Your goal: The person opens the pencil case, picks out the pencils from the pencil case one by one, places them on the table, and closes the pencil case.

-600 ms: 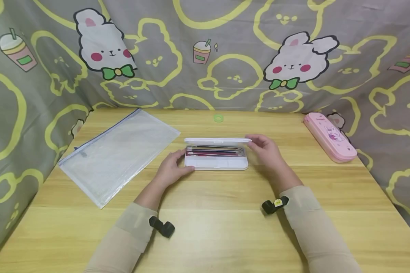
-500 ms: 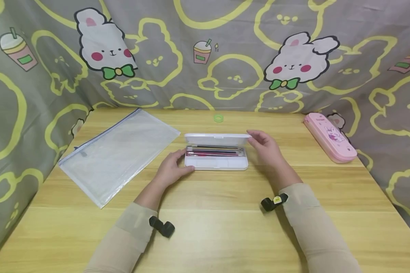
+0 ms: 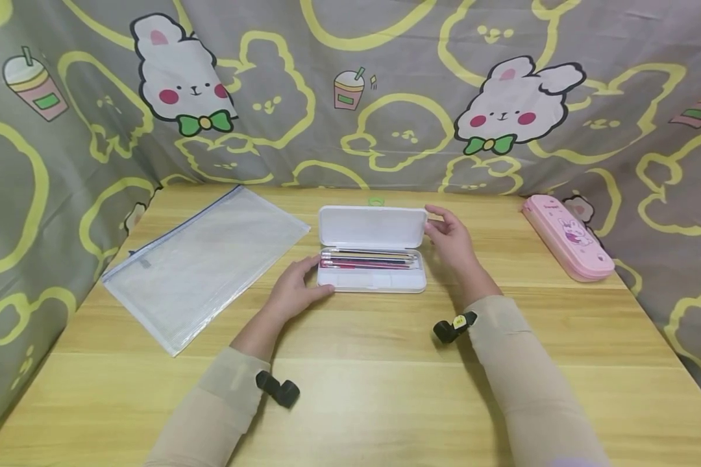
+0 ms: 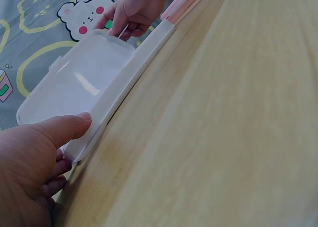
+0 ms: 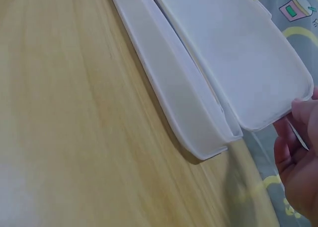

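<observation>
A white plastic pencil box (image 3: pixel 350 280) lies on the table with its lid (image 3: pixel 374 227) raised steeply at the back. Several pencils (image 3: pixel 369 259), dark, yellowish and red, lie side by side in the rear part of the box. My left hand (image 3: pixel 295 285) holds the box's left end, thumb over the front corner and fingers round the side. At the lid's right edge my right hand (image 3: pixel 452 243) pinches the rim between thumb and fingers. The right wrist view shows that thumb on the inner face of the lid (image 5: pixel 243 48).
Left of the box lies a clear zip pouch (image 3: pixel 204 266) with a blue zipper. A pink pencil case (image 3: pixel 569 237) sits at the right edge of the table. Behind the lid a green ring (image 3: pixel 376 202) is partly hidden. Patterned cloth (image 3: pixel 403 149) hangs along the back and sides.
The lid has swung up and back from nearly closed, carried by my right hand, which moved away from me. The pencils inside show more. My left hand stays at the box's left end.
</observation>
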{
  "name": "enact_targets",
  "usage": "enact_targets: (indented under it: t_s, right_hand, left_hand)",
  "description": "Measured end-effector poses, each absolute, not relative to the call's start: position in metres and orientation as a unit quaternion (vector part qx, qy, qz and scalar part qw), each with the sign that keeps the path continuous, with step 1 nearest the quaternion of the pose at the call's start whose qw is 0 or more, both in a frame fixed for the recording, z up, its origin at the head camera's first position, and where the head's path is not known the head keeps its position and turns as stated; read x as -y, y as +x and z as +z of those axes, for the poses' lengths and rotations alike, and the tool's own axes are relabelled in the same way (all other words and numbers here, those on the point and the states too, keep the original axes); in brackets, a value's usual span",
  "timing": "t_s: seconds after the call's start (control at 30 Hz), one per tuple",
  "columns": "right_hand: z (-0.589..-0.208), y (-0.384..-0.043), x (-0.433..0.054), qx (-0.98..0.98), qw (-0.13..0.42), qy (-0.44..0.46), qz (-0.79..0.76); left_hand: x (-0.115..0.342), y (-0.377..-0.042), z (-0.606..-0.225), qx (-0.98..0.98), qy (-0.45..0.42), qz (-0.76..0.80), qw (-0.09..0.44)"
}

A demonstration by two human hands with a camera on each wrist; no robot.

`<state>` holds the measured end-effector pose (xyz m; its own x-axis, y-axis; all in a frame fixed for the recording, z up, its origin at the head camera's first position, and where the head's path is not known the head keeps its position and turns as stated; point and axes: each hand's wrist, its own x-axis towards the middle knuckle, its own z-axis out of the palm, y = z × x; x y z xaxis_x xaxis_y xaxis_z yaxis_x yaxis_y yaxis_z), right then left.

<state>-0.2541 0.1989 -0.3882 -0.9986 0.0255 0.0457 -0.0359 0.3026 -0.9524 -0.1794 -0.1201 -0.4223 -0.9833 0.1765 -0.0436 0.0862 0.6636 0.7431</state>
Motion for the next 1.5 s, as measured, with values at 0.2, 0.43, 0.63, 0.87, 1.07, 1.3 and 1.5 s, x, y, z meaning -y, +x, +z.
enact_targets:
  t_s: [0.2, 0.43, 0.63, 0.87, 1.07, 1.3, 1.5]
  right_hand:
    - [-0.393, -0.265, -0.197, 0.801, 0.012, -0.019, 0.598]
    - [-0.402, -0.28, -0.197, 0.801, -0.02, -0.034, 0.597]
    - [-0.406, -0.288, -0.196, 0.83, -0.046, -0.032, 0.555]
    - [-0.407, -0.291, -0.193, 0.844, -0.06, -0.043, 0.531]
    - [-0.406, -0.291, -0.193, 0.843, -0.063, -0.043, 0.533]
    - [-0.404, -0.288, -0.195, 0.837, -0.059, -0.043, 0.542]
    - [-0.404, -0.286, -0.196, 0.832, -0.059, -0.046, 0.549]
  left_hand:
    - [0.12, -0.179, -0.422, -0.912, 0.071, 0.401, 0.055]
    - [0.119, -0.179, -0.422, -0.913, 0.064, 0.398, 0.058]
    - [0.119, -0.18, -0.422, -0.913, 0.064, 0.399, 0.056]
    - [0.119, -0.181, -0.422, -0.912, 0.063, 0.401, 0.056]
    - [0.119, -0.181, -0.421, -0.913, 0.063, 0.399, 0.056]
    - [0.118, -0.183, -0.419, -0.909, 0.069, 0.407, 0.048]
    - [0.119, -0.19, -0.417, -0.903, 0.072, 0.42, 0.05]
